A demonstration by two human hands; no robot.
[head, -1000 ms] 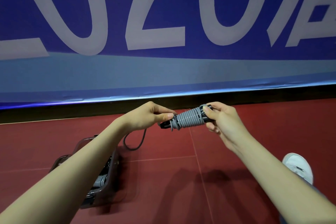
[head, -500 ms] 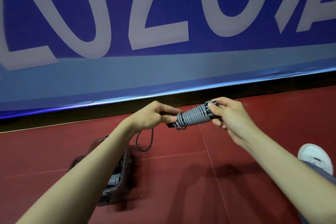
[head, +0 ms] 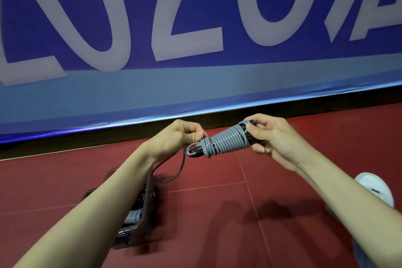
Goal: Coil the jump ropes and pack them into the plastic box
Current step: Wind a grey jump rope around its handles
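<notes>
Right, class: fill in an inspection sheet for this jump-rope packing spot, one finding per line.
Surface: red floor, seams visible.
Job's things: grey jump rope coiled round black handles, held in the air; plastic box on the floor, already holding a grey coil.
Clutter: nothing seen.
Hands: left hand pinches the coil's loose end; right hand grips the handle end.
Cables: a loose loop of cord hangs below the left hand.
Surroundings: blue banner behind; white shoe at right.
</notes>
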